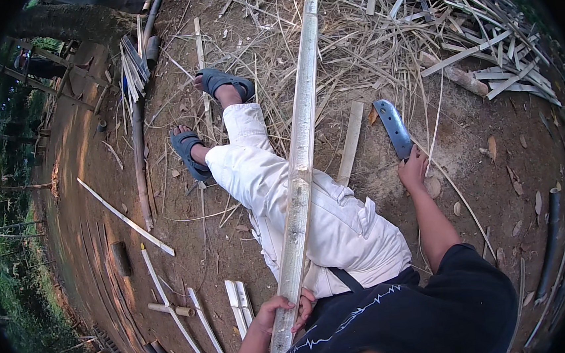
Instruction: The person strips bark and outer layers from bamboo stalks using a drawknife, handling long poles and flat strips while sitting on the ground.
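Note:
A long split length of bamboo [301,142], pale and hollowed on its upper face, runs from beside my waist across my white-trousered legs to the far edge of the view. My left hand [275,314] is closed round its near end, with fingers showing on both sides of it. Out to the right, my right hand [414,168] grips a broad-bladed knife [393,128]. Its dark metal blade has several holes and points away from me, low over the dirt. The knife's handle is mostly hidden in my fist.
Bamboo strips and shavings [478,48] are heaped at the far right. A flat bamboo slat [351,141] lies between my legs and the knife. Several pale strips [126,216] lie on the left, near a short bamboo piece [121,258]. Dark poles [549,245] lie at right.

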